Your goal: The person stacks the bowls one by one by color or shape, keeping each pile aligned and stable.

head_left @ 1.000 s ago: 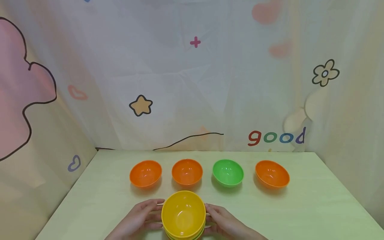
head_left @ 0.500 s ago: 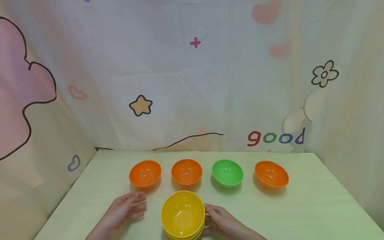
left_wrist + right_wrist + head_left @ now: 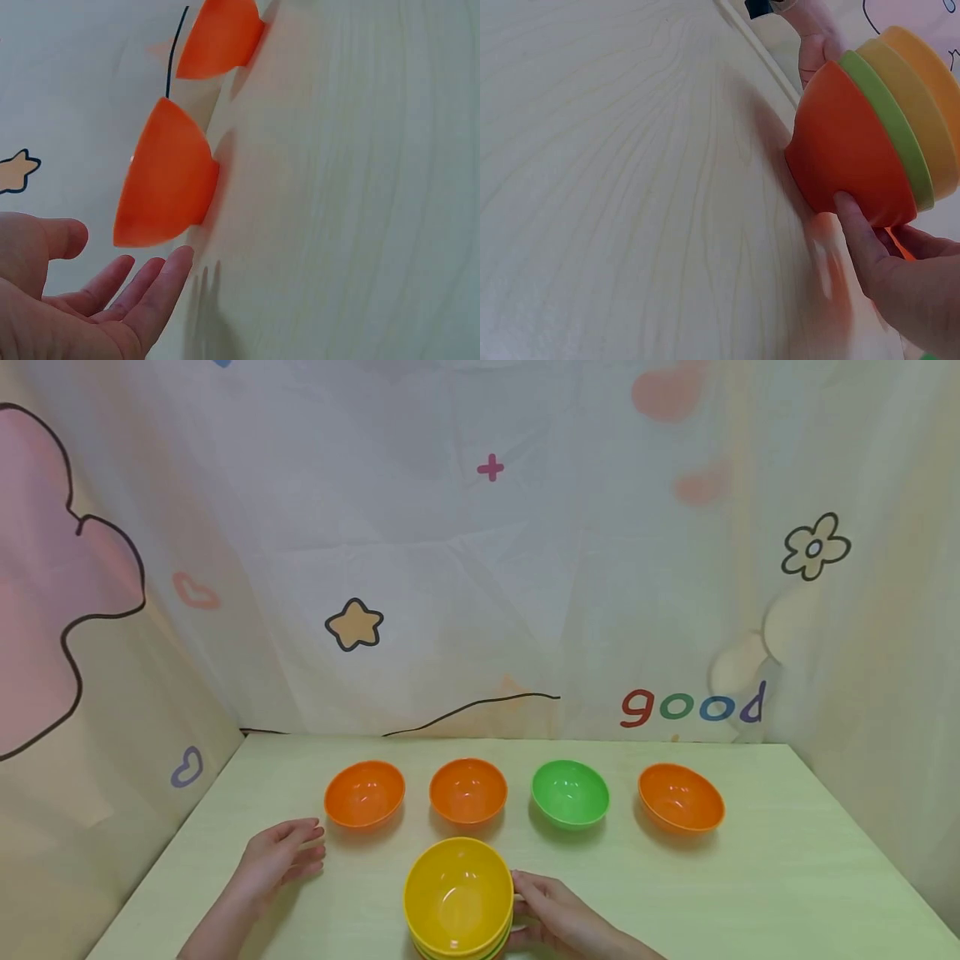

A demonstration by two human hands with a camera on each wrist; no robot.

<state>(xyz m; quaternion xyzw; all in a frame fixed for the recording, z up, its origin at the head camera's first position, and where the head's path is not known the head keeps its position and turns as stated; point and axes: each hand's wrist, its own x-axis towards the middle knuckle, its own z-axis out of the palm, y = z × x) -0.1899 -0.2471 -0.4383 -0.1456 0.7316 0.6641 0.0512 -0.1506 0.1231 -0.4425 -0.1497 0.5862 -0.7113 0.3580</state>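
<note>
Yellow tops the bowl stack (image 3: pixel 459 897) between the left hand (image 3: pixel 279 857), spread and well apart, and right hand (image 3: pixel 557 910), extended against it.

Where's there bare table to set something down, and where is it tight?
The widest bare patch of table lies right of the right hand, in front of the rightmost orange bowl. Another lies left of the leftmost orange bowl, beyond the left hand. Crowded: front centre, where the bowl stack sits near the orange bowl second from left.
</note>
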